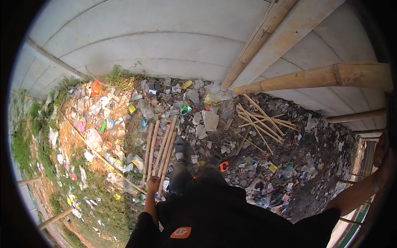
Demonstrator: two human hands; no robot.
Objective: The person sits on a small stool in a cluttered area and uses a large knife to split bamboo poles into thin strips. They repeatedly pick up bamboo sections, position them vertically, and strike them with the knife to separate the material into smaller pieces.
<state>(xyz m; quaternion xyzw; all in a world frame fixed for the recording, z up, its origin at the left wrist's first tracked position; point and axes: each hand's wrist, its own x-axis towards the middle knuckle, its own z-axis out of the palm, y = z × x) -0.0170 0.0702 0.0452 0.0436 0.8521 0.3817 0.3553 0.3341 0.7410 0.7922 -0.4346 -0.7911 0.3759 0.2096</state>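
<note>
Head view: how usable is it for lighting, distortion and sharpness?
Head view: soft, even daylight, with no glare; fisheye bends the wall joints and bamboo poles toward the rim; dark vignette at the corners; the litter is fairly sharp at centre, while the right hand at the edge is smeared and dim.

The left hand [153, 182] hangs closed above bamboo poles [162, 149] lying on littered ground [99, 136]. The right hand [382, 155] grips something at the picture's dark edge, beside a concrete wall [157, 41].
</note>
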